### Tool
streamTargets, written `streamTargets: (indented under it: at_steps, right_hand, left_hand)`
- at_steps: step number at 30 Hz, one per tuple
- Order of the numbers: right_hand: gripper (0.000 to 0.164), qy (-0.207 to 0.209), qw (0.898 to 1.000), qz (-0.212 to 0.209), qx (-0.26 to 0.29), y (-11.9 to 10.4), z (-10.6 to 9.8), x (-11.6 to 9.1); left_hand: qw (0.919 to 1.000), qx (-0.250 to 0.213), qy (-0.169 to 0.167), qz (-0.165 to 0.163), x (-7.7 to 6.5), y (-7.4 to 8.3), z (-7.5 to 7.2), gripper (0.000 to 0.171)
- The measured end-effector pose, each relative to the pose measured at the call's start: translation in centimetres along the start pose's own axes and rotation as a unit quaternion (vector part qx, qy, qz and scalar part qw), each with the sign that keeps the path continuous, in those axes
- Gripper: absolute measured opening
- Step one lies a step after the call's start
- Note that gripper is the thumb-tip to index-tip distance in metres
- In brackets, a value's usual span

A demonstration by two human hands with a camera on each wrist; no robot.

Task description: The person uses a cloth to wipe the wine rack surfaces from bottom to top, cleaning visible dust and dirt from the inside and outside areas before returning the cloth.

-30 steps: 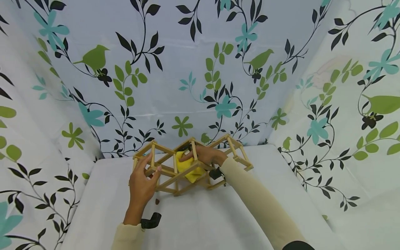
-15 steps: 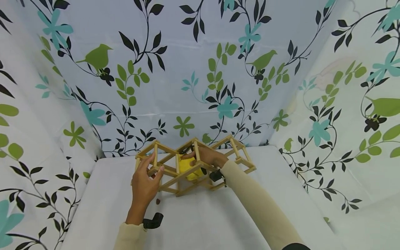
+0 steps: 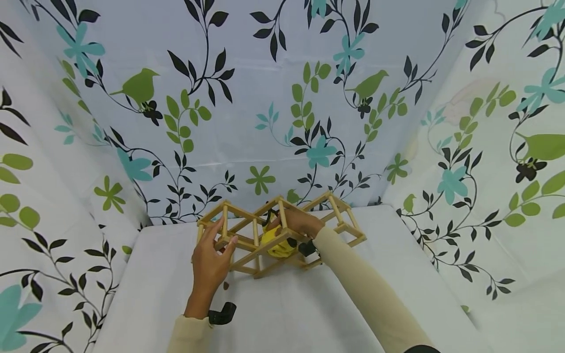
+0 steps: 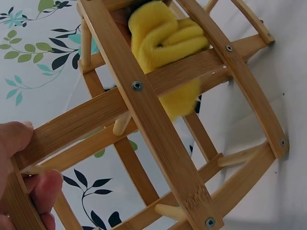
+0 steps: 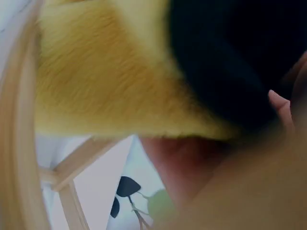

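A folding rack of wooden slats and dowels stands zigzag on the white table. At its left end my left hand grips the frame, thumb on the near slat and fingers behind. My right hand reaches in among the middle bars and holds a bunched yellow cloth. The left wrist view has the folded, fuzzy cloth against a crossing slat. Close up in the right wrist view, the cloth and a dark shape hide most of the right fingers.
A patterned curtain with leaves and birds hangs behind the table and along both sides. On the white tabletop lies a small brown bit, near my left wrist. Black wrist cameras sit on both wrists.
The rack and my left hand have shifted slightly right in the head view. The yellow cloth has moved a little right along the middle bars and is bunched differently; my right hand still holds it.
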State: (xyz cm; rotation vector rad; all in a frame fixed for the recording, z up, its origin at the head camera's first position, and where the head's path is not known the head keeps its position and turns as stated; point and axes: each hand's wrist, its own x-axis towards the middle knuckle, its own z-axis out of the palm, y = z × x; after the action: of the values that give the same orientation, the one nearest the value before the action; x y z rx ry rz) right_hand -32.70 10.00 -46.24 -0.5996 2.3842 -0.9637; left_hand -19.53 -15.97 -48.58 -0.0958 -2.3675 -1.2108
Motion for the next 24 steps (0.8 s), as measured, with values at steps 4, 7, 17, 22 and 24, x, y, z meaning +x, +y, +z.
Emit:
streamTargets:
  at_steps: [4,7,17,22,24]
  right_hand:
    - [0.028,0.007,1.000,-0.016,0.010,0.0,-1.6,-2.1]
    - [0.029,0.058,0.998,-0.023,-0.012,-0.5,-2.3,-4.2]
    - [0.041,0.451,0.884,-0.084,-0.085,-1.2,1.2,-7.2]
    - [0.041,0.554,0.816,-0.166,0.025,-2.4,0.0,-8.3]
    - [0.040,0.534,0.829,-0.153,0.067,-2.7,-1.3,-9.2]
  left_hand:
    - [0.9999,0.005,0.006,0.006,-0.1,0.1,0.2,0.067]
    - [0.9999,0.006,0.012,0.007,-0.2,0.2,0.3,0.067]
    - [0.9998,0.000,0.020,0.005,-0.4,0.4,0.9,0.068]
    - [0.9999,0.000,0.017,0.001,-0.5,0.5,0.9,0.068]
    - [0.9998,-0.004,0.020,0.004,-0.5,0.6,0.8,0.067]
